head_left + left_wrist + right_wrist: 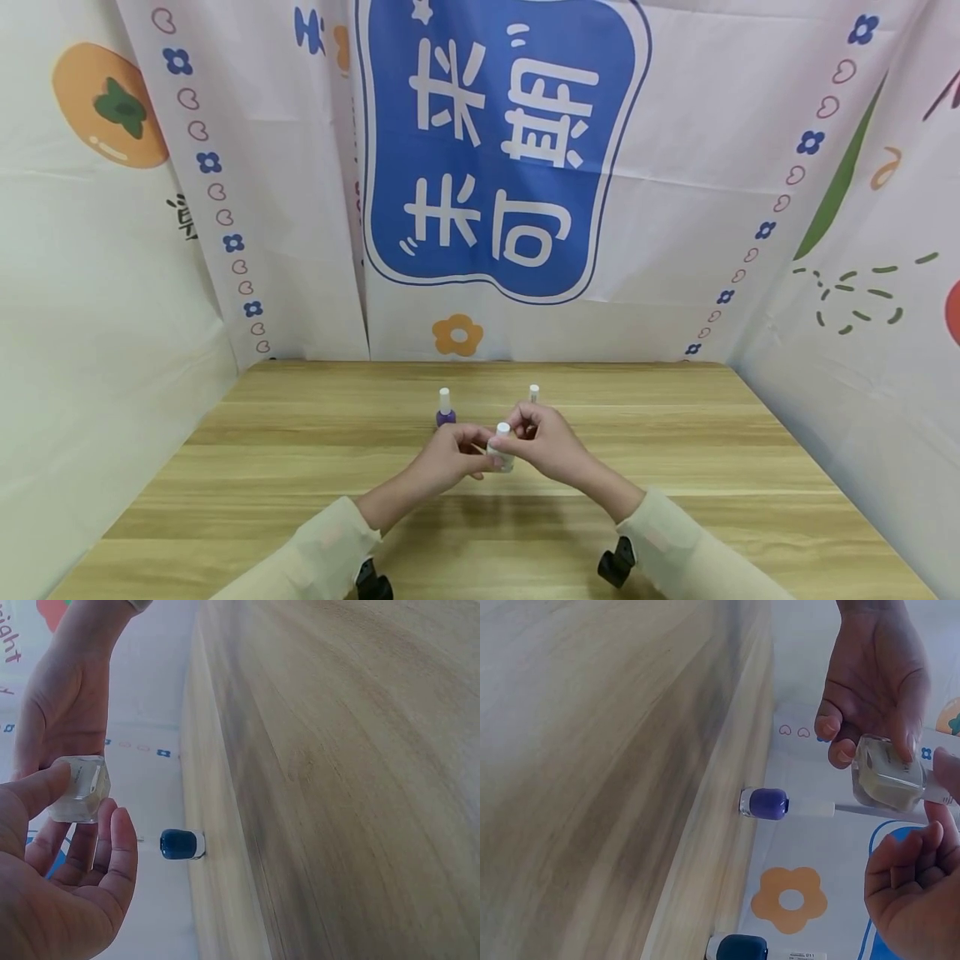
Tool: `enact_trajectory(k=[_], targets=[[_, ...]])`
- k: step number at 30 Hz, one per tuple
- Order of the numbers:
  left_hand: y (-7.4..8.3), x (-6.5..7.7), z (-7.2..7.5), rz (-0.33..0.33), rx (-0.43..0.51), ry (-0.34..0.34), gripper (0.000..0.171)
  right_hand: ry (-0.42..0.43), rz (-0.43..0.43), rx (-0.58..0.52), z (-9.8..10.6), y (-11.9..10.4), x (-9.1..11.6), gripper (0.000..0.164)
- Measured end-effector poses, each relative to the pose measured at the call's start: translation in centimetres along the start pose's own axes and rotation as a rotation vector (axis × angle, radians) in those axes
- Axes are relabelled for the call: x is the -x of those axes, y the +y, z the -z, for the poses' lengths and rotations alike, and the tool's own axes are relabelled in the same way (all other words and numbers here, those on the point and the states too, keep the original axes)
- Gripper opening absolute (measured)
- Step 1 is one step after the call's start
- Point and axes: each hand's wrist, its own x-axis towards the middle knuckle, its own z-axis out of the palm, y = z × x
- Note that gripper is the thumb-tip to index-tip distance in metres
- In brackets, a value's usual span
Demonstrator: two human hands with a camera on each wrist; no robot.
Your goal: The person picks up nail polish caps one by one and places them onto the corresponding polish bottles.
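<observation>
A bottle of pale, milky nail polish (506, 462) with a white cap is held upright above the table between both hands. My left hand (441, 460) grips its clear glass body, the thumb lying along the side, as the left wrist view also shows with the bottle (84, 789). At the white cap (937, 789), my right hand (553, 443) pinches with thumb and forefinger. Its other fingers are loosely curled. The cap sits on the bottle's neck.
Beyond the hands stand two upright nail polish bottles: a purple one (446, 417) on the left and a dark teal one (740, 948) on the right, mostly hidden in the head view. The wooden table (300, 467) meets printed cloth walls (675, 250) behind and at both sides.
</observation>
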Motion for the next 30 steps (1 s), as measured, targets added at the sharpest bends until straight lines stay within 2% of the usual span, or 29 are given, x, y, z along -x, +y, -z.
enact_trajectory(k=[6,12,18,26,30], targets=[[0.0,0.1,0.0,0.002,-0.004,0.0,0.025,0.019,-0.002,-0.012,-0.3,0.3,0.0,0.029],[-0.1,0.0,0.2,-0.001,-0.004,0.003,0.026,-0.007,0.01,-0.001,0.2,0.3,-0.1,0.025],[0.0,0.0,0.3,0.003,0.0,0.002,0.028,-0.115,0.062,0.026,1.4,0.1,-0.5,0.014],[0.1,0.1,0.3,0.005,-0.004,-0.016,0.027,-0.292,0.12,0.029,2.4,-0.4,-0.7,0.022],[0.2,0.1,0.2,0.006,-0.002,-0.022,0.026,-0.33,0.115,0.023,2.4,-0.5,-0.6,0.024]])
